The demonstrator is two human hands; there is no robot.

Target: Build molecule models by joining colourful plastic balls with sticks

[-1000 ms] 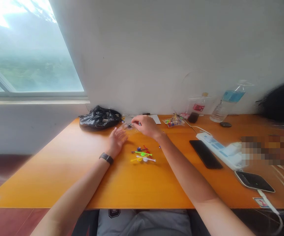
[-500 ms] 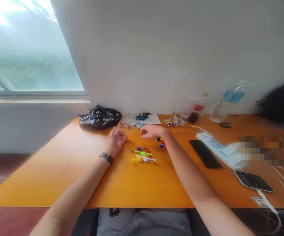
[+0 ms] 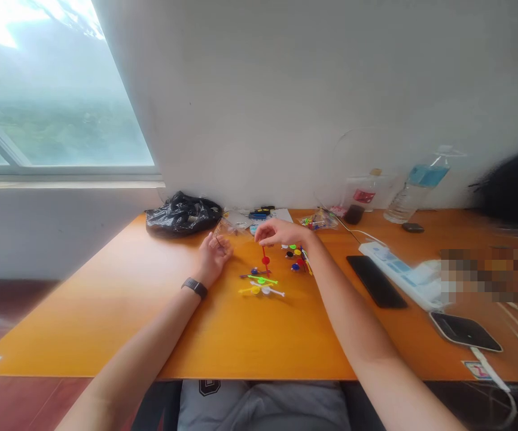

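My right hand (image 3: 276, 231) pinches the top end of a red plastic stick with a round disc (image 3: 265, 260), which hangs upright over the pile. Below it lie a green stick (image 3: 263, 279), a yellow stick (image 3: 253, 290), a white stick (image 3: 271, 291) and a blue stick (image 3: 253, 273), each with a disc. To the left, my left hand (image 3: 214, 254) rests palm up on the table, fingers loosely curled around a thin dark stick-like thing, too small to name. More coloured disc pieces (image 3: 295, 254) lie beneath my right wrist, partly hidden by it.
A black plastic bag (image 3: 182, 214) sits at the back left. A clear bag of coloured pieces (image 3: 319, 219) and a bottle (image 3: 420, 185) stand by the wall. On the right lie a black phone (image 3: 375, 281), a white power strip (image 3: 398, 272) and another device (image 3: 465, 331) with a cable.
My right hand has taken hold of the red stick and lifted it upright from the pile. My left hand has hardly moved.
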